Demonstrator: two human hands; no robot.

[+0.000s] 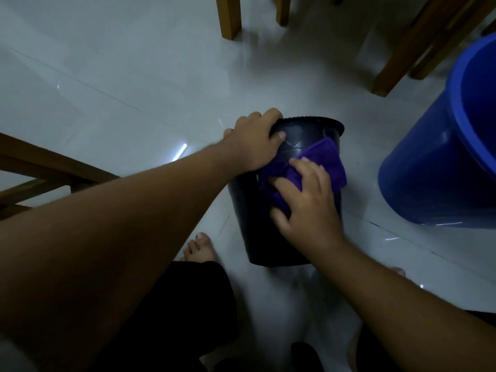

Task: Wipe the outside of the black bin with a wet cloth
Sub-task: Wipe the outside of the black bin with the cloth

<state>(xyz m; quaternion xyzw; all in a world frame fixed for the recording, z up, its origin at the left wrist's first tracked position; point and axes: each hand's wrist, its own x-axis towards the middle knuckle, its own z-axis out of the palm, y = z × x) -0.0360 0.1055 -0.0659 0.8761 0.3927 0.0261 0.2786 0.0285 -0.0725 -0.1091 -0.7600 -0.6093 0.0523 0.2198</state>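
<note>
On the pale tiled floor (134,76), just ahead of the person's bare foot (200,248), the black bin (247,210) lies tipped, its rim pointing toward 12 o'clock and its base toward 6. That tilt turns the side wall up to the camera, likely so the wall can be reached from above. The left hand (255,140), at the rim's 9 o'clock side, clamps over the edge with the thumb on the outer wall, apparently to keep the bin from rolling. The right hand (306,202) presses flat, fingers spread, on the purple cloth (326,162) against the wall, holding it there rather than clenching it. At 3 o'clock, apart from the bin, stands a blue bucket (440,157), probably for rinsing. Wooden chair legs (230,17) stand at 12.
</note>
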